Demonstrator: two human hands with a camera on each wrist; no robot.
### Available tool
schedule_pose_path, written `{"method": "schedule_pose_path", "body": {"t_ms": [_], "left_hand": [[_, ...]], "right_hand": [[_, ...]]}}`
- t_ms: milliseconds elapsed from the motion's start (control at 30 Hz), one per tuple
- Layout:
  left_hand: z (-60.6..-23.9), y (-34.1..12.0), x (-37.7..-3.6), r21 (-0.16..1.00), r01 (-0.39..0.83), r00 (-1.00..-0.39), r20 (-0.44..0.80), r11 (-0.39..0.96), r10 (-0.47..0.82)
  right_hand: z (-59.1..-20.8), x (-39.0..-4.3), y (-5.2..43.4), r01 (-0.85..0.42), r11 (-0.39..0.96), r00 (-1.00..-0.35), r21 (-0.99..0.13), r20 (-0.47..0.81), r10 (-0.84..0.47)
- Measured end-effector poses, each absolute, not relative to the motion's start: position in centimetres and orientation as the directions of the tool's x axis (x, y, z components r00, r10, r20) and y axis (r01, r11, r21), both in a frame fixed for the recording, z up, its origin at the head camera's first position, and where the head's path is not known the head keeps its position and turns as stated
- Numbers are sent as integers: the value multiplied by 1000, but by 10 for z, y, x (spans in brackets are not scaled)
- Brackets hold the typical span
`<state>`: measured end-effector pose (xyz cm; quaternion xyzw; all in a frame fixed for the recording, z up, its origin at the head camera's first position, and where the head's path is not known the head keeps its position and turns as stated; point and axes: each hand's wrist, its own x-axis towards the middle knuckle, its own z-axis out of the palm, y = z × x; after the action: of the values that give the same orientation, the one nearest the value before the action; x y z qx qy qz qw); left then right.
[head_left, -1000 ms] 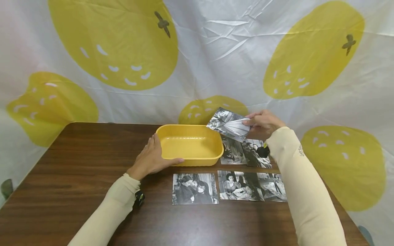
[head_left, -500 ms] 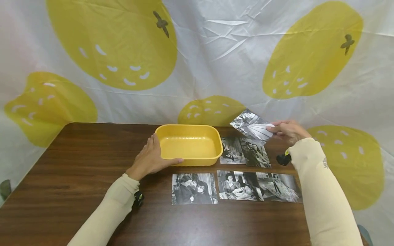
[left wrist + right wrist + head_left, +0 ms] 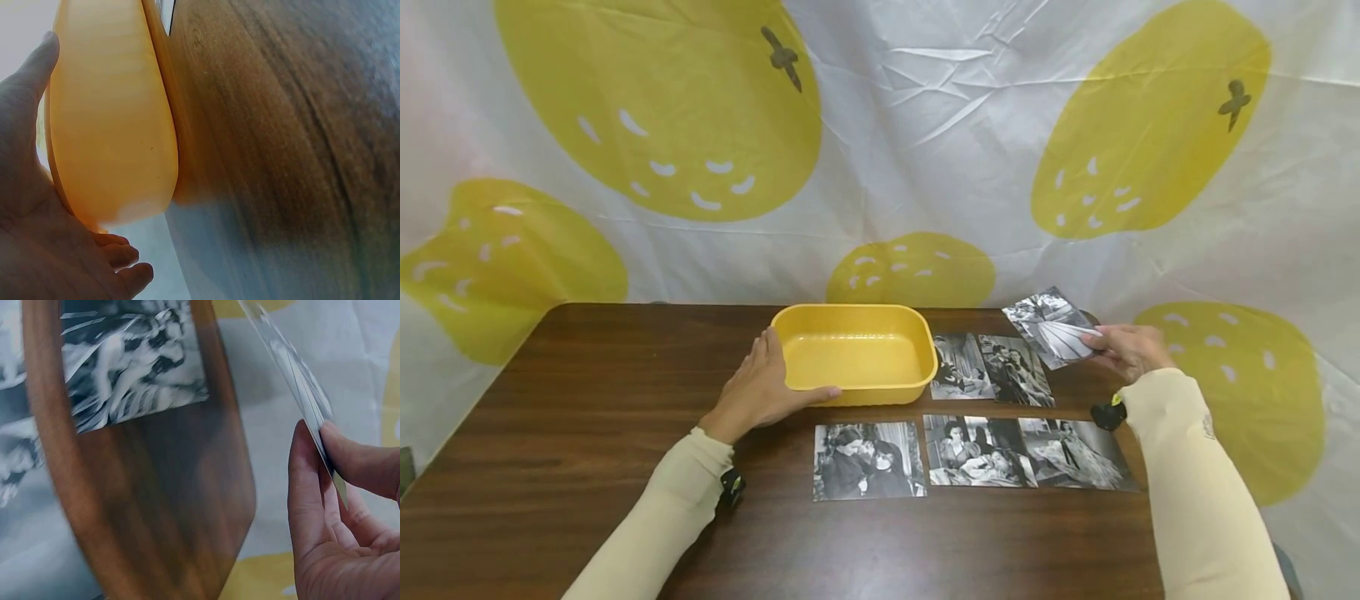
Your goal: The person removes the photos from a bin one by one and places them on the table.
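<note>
A yellow plastic tub stands at the back of the table with nothing inside it. My left hand rests against its left end, fingers straight along the side and thumb along the front wall; the left wrist view shows the palm at the tub's corner. My right hand pinches a black-and-white photo by its edge between thumb and fingers, tilted above the table's back right. In the right wrist view that photo is seen nearly edge-on.
Two photos, a curtain scene and a couple, lie right of the tub. In front lie three more: a huddled group, a bed scene and a wide gown. A lemon-print cloth hangs behind the table.
My right hand has moved right and slightly down with the pinched photo, away from the tub and past the two back photos. The left hand has stayed at the tub.
</note>
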<state>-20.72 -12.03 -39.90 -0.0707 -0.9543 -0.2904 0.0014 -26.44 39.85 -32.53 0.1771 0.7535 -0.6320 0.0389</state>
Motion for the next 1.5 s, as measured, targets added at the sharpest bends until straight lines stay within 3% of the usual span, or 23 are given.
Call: {"method": "schedule_pose_path", "body": {"t_ms": [500, 767, 1100, 1500], "left_hand": [[-399, -120, -207, 554, 138, -990, 59, 821, 127], [-399, -120, -207, 553, 136, -990, 60, 822, 124], [-399, -120, -208, 549, 117, -992, 28, 827, 122], [-398, -120, -208, 551, 117, -992, 33, 826, 119]], "right_hand": [[-365, -254, 418, 404, 3, -820, -915, -360, 444], [-379, -248, 417, 320, -107, -821, -941, -332, 464], [-384, -237, 416, 287, -11, -822, -958, -252, 510], [-390, -232, 424, 385, 319, -844, -866, -190, 502]]}}
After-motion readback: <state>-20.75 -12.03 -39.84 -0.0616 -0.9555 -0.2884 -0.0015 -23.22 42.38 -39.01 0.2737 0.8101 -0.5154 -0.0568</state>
